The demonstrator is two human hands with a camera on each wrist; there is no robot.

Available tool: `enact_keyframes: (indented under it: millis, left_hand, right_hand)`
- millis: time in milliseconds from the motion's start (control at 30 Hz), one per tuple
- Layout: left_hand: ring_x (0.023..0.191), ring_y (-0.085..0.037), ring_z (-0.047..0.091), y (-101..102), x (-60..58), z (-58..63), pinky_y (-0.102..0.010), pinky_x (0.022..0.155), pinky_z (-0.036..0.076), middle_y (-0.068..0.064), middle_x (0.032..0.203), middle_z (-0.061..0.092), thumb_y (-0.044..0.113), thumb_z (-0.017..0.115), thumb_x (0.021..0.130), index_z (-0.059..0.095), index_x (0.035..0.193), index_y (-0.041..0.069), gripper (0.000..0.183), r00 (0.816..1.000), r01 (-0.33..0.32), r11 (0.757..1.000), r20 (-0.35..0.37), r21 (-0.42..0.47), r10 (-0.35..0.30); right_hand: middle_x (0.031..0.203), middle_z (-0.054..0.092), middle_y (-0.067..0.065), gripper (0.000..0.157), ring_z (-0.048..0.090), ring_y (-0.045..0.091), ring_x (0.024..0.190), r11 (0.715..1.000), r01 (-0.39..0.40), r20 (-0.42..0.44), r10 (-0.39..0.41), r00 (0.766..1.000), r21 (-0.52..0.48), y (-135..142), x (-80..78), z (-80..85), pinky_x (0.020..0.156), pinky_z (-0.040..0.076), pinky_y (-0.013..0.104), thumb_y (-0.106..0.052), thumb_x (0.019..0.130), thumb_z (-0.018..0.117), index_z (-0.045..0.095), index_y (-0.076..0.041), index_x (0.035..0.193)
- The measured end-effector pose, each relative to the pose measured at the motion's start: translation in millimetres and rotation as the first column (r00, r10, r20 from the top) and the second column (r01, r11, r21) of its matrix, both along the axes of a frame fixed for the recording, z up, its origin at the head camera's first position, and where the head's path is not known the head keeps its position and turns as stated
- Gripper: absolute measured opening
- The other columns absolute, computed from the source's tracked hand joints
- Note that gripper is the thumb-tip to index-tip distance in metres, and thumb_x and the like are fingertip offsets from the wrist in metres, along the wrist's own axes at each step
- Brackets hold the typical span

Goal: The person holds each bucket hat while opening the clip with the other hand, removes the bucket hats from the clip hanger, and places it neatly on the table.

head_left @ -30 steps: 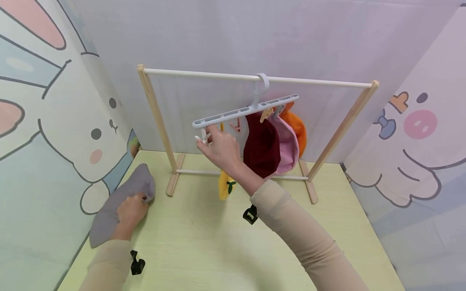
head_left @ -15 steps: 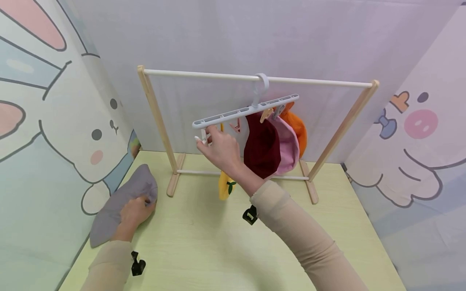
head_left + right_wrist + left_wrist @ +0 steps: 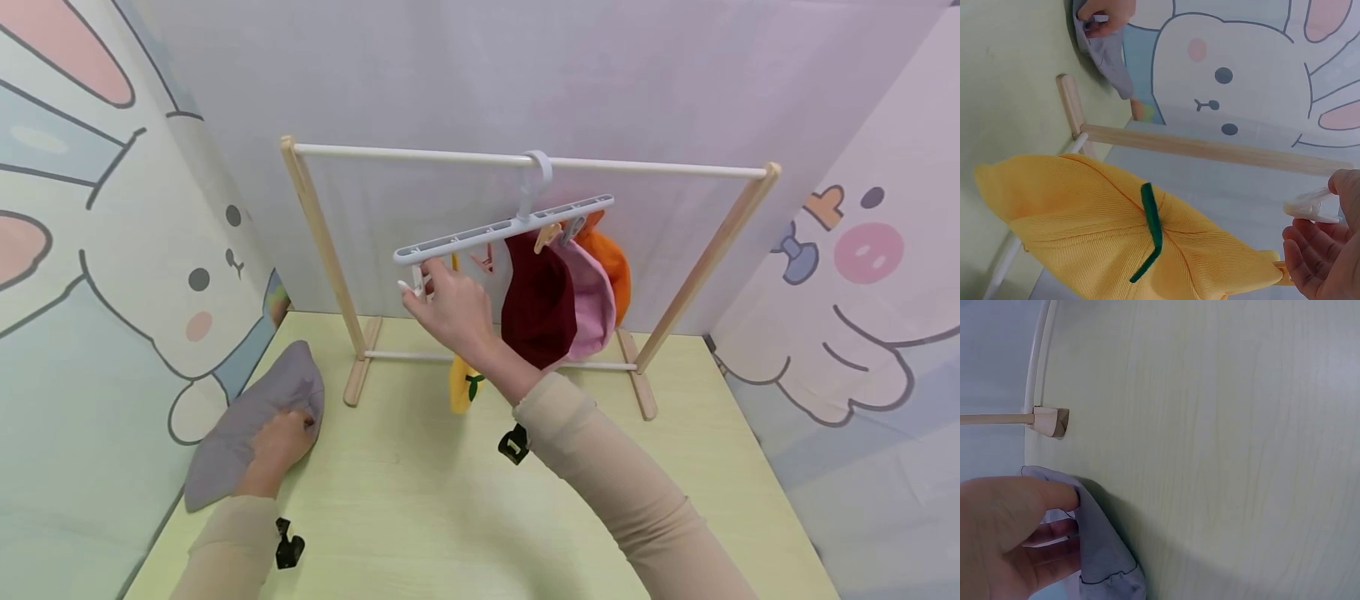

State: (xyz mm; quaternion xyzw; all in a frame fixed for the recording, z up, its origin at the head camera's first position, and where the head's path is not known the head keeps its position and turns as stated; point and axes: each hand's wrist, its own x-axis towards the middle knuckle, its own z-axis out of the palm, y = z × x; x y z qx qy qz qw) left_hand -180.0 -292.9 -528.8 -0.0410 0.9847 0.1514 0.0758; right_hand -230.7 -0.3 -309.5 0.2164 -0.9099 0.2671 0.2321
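My left hand [image 3: 283, 440] grips the edge of a grey cloth hat [image 3: 228, 446] at the table's left side. In the left wrist view, thumb and fingers pinch the fabric [image 3: 1107, 540], which has a dark seam. High in front, my right hand [image 3: 457, 308] squeezes a white clothespin [image 3: 1310, 205] under the left end of a pale grey hanger [image 3: 502, 232]. Beside it a yellow hat [image 3: 1104, 219] with a green leaf-shaped tab hangs from its own clip. Further right on the hanger are a maroon hat [image 3: 536, 304], a pink hat [image 3: 595, 296] and an orange hat [image 3: 617, 262].
The hanger hooks over the white rod [image 3: 405, 153] of a wooden-legged rack [image 3: 322, 242] on the pale table [image 3: 390, 517]. A pink clothespin [image 3: 486, 260], a beige one [image 3: 548, 237] and a grey one [image 3: 573, 228] sit along the hanger. Cartoon-printed curtains surround the table.
My left hand has shifted slightly right, drawing the near edge of the grey hat with it. The right hand stays at the white clothespin.
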Motion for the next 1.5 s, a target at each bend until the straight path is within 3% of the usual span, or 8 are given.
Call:
enact_keyframes:
  millis: [333,900,1200,1500]
  left_hand:
    - [0.084,-0.048,0.055,2.7,2.4,0.4,-0.06,0.068,0.044,-0.025,0.096,0.053,0.006,0.053,0.083,0.061,0.107,-0.001,0.026,1.0,0.012,0.999,0.007,-0.042,-0.012]
    - [0.088,-0.049,0.053,0.7,3.7,-2.9,-0.062,0.068,0.043,-0.027,0.102,0.05,0.005,0.053,0.083,0.058,0.111,-0.002,0.03,1.0,0.025,1.0,0.016,-0.005,-0.025]
    - [0.086,-0.047,0.054,-1.5,2.2,-3.5,-0.06,0.068,0.043,-0.026,0.101,0.051,0.005,0.052,0.082,0.059,0.11,-0.002,0.029,0.999,0.03,1.0,0.019,0.002,-0.03]
    - [0.094,-0.05,0.052,-2.3,1.5,0.1,-0.063,0.072,0.042,-0.028,0.105,0.051,0.008,0.05,0.085,0.059,0.111,-0.001,0.03,0.999,0.027,0.999,0.037,0.018,-0.028]
  right_hand:
    - [0.079,0.064,-0.007,0.026,0.055,0.005,0.058,1.0,0.014,-0.021,-0.014,1.0,0.006,-3.5,1.8,1.4,0.044,0.037,0.021,-0.038,0.086,0.057,0.054,-0.015,0.097]
    - [0.077,0.056,-0.004,0.03,0.048,0.008,0.053,1.0,0.014,-0.035,-0.015,0.999,-0.019,-5.1,3.2,2.2,0.042,0.036,0.022,-0.038,0.088,0.056,0.05,-0.013,0.101]
    - [0.088,0.064,0.0,0.036,0.054,0.007,0.059,1.0,-0.006,-0.028,0.006,1.0,0.002,-2.1,2.9,2.4,0.045,0.039,0.021,-0.042,0.089,0.054,0.052,-0.012,0.108]
    - [0.088,0.065,-0.002,0.03,0.064,0.007,0.074,1.0,-0.009,-0.032,0.008,0.999,-0.021,1.4,2.5,3.0,0.049,0.042,0.019,-0.037,0.092,0.051,0.055,-0.013,0.109]
